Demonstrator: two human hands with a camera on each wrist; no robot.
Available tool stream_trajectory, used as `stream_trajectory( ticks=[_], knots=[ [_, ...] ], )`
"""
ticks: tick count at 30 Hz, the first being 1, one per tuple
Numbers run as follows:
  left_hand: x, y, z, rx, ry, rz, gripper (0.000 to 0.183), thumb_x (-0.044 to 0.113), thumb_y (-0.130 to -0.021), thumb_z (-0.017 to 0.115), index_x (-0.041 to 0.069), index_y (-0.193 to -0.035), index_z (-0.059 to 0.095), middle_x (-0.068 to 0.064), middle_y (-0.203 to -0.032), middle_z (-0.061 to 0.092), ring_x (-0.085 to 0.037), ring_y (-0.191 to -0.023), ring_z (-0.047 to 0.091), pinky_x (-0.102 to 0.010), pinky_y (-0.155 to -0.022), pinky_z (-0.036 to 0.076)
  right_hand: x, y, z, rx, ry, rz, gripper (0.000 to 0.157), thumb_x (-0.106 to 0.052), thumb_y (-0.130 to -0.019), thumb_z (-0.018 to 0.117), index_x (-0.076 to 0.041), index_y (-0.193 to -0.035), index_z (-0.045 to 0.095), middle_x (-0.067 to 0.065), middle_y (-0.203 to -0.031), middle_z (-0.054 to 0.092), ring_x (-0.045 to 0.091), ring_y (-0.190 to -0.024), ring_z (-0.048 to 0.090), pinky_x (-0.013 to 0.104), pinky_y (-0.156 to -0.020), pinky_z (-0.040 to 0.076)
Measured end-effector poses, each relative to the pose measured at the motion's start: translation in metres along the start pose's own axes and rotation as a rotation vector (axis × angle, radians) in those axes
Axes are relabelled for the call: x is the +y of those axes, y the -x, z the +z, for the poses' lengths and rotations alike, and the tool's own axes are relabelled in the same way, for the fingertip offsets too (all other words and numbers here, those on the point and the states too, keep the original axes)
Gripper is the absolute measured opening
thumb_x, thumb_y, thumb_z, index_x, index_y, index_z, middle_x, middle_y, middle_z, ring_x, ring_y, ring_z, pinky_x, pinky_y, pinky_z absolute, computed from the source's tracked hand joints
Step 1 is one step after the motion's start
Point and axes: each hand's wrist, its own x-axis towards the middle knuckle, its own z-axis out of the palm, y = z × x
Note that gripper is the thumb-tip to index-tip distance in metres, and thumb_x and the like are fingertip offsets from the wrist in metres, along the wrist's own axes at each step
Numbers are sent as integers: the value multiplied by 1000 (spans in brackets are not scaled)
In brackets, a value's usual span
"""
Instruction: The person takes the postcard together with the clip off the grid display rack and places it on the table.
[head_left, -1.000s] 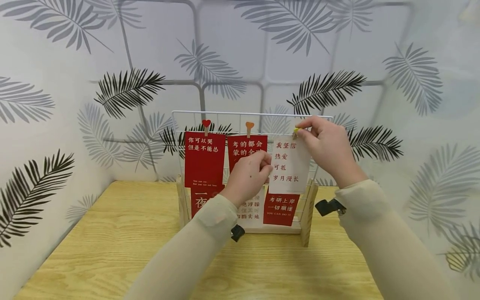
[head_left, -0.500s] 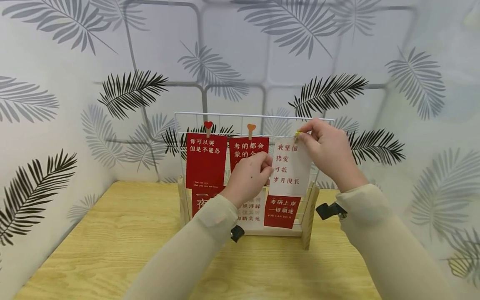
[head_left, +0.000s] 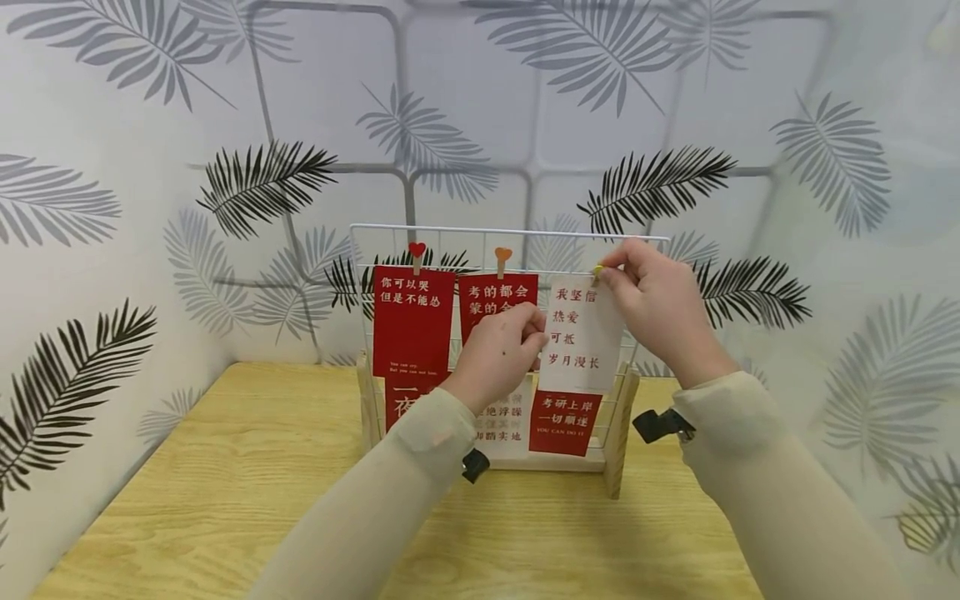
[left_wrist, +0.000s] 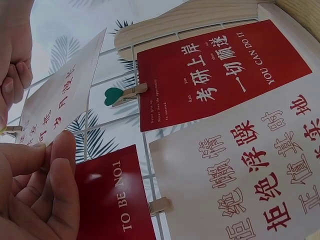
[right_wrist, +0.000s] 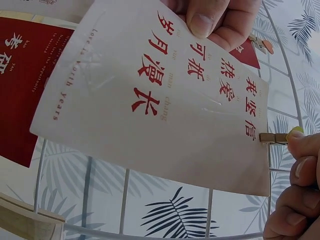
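Note:
A white card with red Chinese characters (head_left: 576,333) hangs at the upper right of a white wire grid rack (head_left: 480,229). My left hand (head_left: 498,354) pinches the card's left edge between thumb and fingers; in the right wrist view its thumb (right_wrist: 202,22) lies on the card's face. At the card's top edge, my right hand (head_left: 660,304) pinches a small wooden clothespin (right_wrist: 272,138) with a yellow top (head_left: 597,270). The clothespin's tip overlaps the card in the right wrist view. Whether it also grips the wire cannot be told.
Red cards (head_left: 412,325) hang left under clothespins with a red heart (head_left: 417,249) and an orange heart (head_left: 503,253). Below are a red card (left_wrist: 225,70) with a green heart clothespin (left_wrist: 114,97) and a white card (left_wrist: 240,180). The rack's wooden foot (head_left: 621,433) stands on the wooden table (head_left: 225,500).
The head view has shifted slightly, so the rack sits a little lower in it. Both hands keep their holds on the card and the clothespin, with hardly any movement.

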Motion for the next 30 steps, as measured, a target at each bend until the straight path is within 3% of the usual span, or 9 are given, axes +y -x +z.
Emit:
stream_trajectory(
  ticks=[9, 30],
  knots=[
    [-1, 0, 0, 4, -38, 7, 4, 21, -103, 61, 20, -107, 61, 7, -83, 64, -8, -68, 63, -28, -66, 53, 3, 1, 1, 45, -10, -23, 8, -19, -104, 59, -14, -102, 65, 6, -79, 59, 24, -69, 50, 39, -61, 42],
    [-4, 7, -3, -3, -54, 20, 4, 20, -103, 61, 19, -107, 62, 6, -83, 63, -12, -71, 60, -26, -66, 52, 2, 9, -8, 79, -26, -32, 13, -22, -104, 58, -12, -108, 65, 7, -72, 52, 22, -61, 44, 34, -52, 36]
  ],
)
